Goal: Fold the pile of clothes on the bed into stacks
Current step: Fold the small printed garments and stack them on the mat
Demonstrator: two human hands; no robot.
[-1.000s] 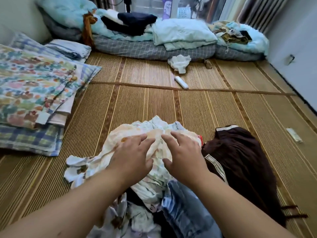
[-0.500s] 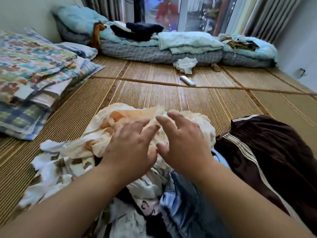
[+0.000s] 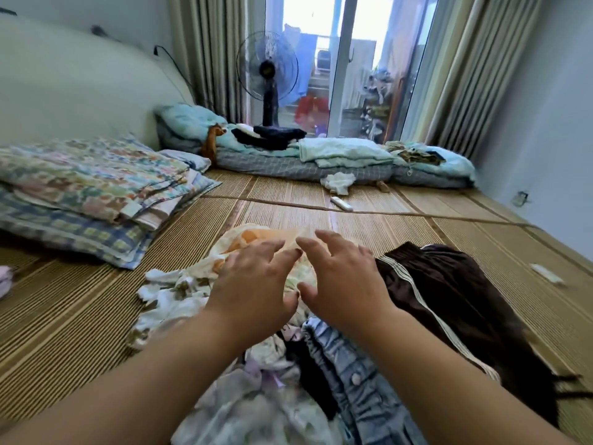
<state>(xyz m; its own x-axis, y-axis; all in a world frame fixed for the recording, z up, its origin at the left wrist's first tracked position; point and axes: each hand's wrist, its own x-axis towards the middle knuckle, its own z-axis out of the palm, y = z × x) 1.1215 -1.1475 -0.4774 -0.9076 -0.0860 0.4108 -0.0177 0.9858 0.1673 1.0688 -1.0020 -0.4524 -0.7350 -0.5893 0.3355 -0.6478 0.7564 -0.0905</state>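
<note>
A loose pile of clothes lies on the bamboo mat (image 3: 321, 216) right in front of me. On top is a cream and orange patterned garment (image 3: 256, 239); a dark brown garment with pale stripes (image 3: 449, 293) lies to its right, and a blue denim piece (image 3: 359, 380) and a pale floral piece (image 3: 244, 409) lie nearest me. My left hand (image 3: 256, 284) and my right hand (image 3: 343, 284) hover side by side over the cream garment with fingers spread. Whether they touch the cloth is unclear.
Folded floral and checked quilts (image 3: 90, 194) are stacked at the left. Pillows and bedding (image 3: 321, 159) line the far edge, with a white cloth (image 3: 338, 183) and a white remote (image 3: 341, 203) before them. A standing fan (image 3: 268, 75) is by the glass door. A small white item (image 3: 547, 273) lies right.
The view has tilted upward, showing the fan and the door. Both hands have stayed over the cream garment, fingers spreading a little wider and lifting slightly.
</note>
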